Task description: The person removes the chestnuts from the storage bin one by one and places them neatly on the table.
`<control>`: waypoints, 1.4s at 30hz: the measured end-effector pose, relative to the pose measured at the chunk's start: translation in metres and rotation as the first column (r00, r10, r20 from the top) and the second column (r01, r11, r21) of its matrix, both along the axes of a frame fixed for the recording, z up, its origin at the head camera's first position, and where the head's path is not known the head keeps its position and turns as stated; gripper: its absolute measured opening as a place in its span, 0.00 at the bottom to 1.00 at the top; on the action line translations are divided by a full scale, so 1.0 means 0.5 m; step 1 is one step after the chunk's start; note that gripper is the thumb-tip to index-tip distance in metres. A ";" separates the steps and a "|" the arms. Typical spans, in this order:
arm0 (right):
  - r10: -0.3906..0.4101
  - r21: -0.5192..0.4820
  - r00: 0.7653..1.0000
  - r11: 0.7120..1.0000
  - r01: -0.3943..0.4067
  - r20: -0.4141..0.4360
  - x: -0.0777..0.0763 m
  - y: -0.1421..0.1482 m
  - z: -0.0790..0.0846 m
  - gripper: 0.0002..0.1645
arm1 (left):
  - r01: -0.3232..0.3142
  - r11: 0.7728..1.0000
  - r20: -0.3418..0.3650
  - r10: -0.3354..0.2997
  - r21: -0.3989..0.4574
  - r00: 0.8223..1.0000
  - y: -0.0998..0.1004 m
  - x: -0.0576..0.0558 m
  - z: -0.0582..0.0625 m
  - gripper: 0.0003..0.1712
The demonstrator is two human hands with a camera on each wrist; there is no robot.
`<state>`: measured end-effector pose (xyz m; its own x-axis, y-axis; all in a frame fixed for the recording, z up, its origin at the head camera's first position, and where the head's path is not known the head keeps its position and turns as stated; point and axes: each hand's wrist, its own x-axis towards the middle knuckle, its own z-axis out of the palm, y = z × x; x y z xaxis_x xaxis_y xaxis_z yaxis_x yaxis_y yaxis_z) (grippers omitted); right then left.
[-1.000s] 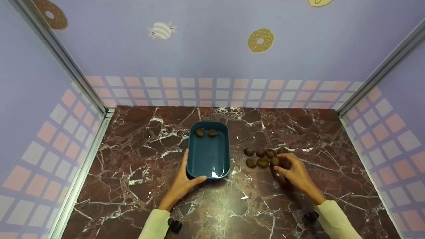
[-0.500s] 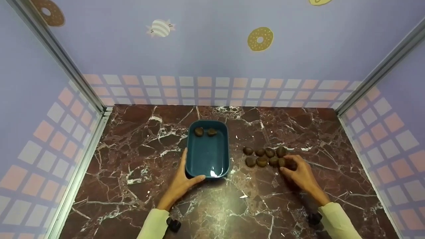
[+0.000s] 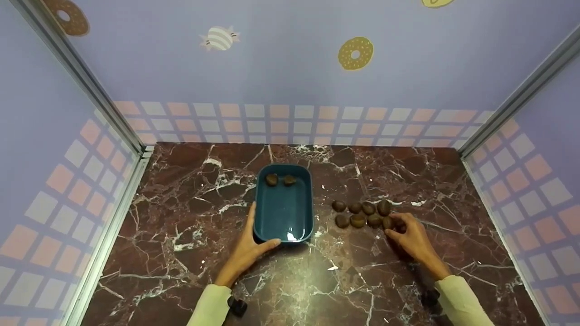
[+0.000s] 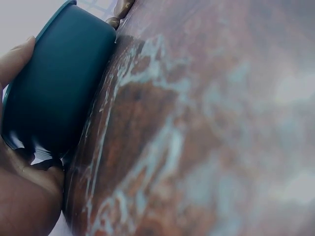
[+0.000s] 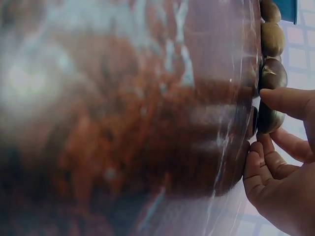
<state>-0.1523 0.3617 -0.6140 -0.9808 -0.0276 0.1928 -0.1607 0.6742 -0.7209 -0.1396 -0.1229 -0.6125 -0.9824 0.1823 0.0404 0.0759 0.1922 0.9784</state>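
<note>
A dark teal rectangular dish [image 3: 283, 203] stands left of the middle, two chestnuts [image 3: 272, 179] at its far end. My left hand [image 3: 249, 246] holds the dish's near left corner, thumb over the near rim and fingers along the left side. To the right, several chestnuts [image 3: 358, 220] lie in two rows on the tabletop. At the right end of the front row, my right hand [image 3: 411, 235] pinches a chestnut [image 5: 274, 78] between thumb and fingers. In the right wrist view the thumb lies against its side, and the other fingers curl low at the table.
The red-brown marbled tabletop [image 3: 199, 271] is bordered by a patterned back wall [image 3: 290, 68] and two side walls. A metal rail [image 3: 108, 235] runs along the left edge.
My right hand has shifted slightly right along the front row, and the far right chestnut of the back row now shows fully. My left hand stays on the dish.
</note>
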 end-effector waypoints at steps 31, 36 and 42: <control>0.256 0.029 0.962 0.967 -0.254 -0.099 -0.119 -0.145 0.163 0.27 | -0.009 1.000 -0.001 0.009 -0.005 1.000 -0.005 -0.001 -0.013 0.70; 0.317 0.092 0.946 0.946 -0.310 -0.075 -0.150 -0.197 0.185 0.27 | -0.018 1.000 0.009 0.018 -0.001 1.000 -0.003 0.000 -0.011 0.69; 0.378 0.143 0.925 0.918 -0.369 -0.045 -0.170 -0.244 0.192 0.27 | -0.022 1.000 -0.004 0.022 0.001 1.000 0.009 -0.002 -0.012 0.69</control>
<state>-0.2372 0.2398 -0.5178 -0.8784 -0.4187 0.2305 -0.4657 0.6417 -0.6094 -0.1404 -0.1185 -0.6183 -0.9860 0.1607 0.0448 0.0759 0.1933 0.9782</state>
